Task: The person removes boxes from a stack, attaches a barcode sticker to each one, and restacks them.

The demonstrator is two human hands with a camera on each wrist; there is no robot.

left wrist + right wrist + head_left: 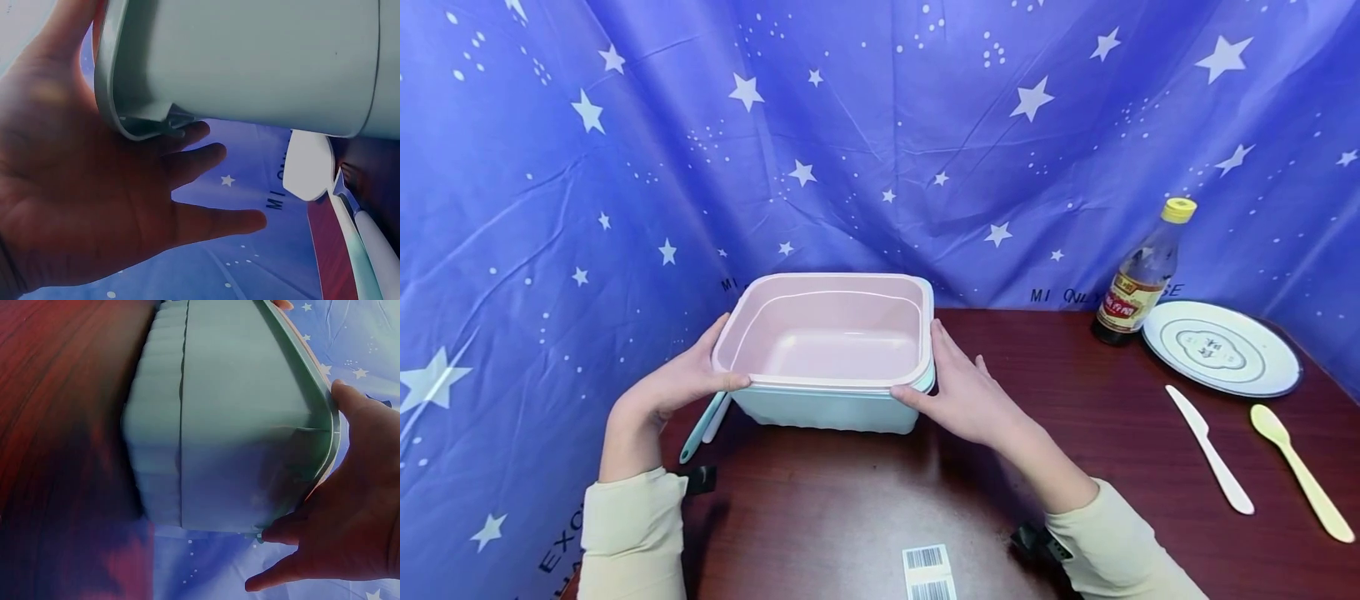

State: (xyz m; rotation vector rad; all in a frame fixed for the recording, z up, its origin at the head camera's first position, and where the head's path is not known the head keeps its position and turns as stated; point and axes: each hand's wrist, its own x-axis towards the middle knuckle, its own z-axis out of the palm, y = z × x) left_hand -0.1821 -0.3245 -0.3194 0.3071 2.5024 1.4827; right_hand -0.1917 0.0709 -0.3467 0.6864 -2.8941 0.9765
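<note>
A rectangular pink plastic basin (827, 333) sits nested inside a light teal basin (831, 412) on the dark red table. My left hand (688, 375) grips the rim at the left end, thumb along the front edge. Seen from the left wrist, that hand's (106, 169) fingers spread out beneath the teal lip. At the right end my right hand (966, 392) holds the rim, its thumb at the front corner and fingers along the side. In the right wrist view the right hand (347, 500) has thumb and fingers at the teal rim.
Left of the basins lie a teal-handled utensil (700, 429) and a white one. A bottle with a yellow cap (1135, 279), a white plate (1221, 350), a white knife (1210, 450) and a yellow spoon (1300, 471) stand or lie rightward. A barcode label (928, 571) is in front.
</note>
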